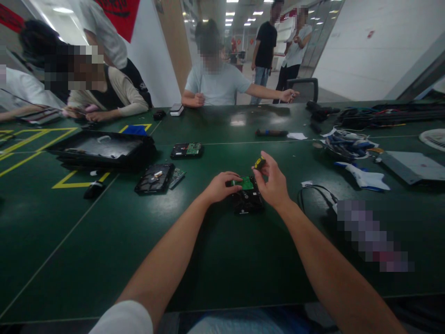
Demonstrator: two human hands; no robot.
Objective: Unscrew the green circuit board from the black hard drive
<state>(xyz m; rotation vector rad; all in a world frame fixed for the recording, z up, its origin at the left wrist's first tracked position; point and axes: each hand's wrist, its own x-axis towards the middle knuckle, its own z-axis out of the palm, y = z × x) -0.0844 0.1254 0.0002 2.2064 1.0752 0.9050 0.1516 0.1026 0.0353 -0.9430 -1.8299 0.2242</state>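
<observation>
A black hard drive [248, 202] with a green circuit board [246, 183] on its upper side lies on the table in front of me. My left hand [224, 188] grips its left side, fingers over the board's edge. My right hand [273, 183] pinches a short yellow-and-black screwdriver handle [259, 163] just above the drive's far right corner. No shaft of it can be made out. Left of them lie another drive [153, 178], a loose circuit board [177, 178] and a third drive [187, 150] showing its board.
Black stacked trays [104, 150] stand at the left on the green table [167, 260]. On the right are a cable bundle [349, 144], a blue-and-white glove-like item [365, 177], a grey metal box [415, 166] and a blurred long item [371, 234]. A person [222, 86] sits opposite.
</observation>
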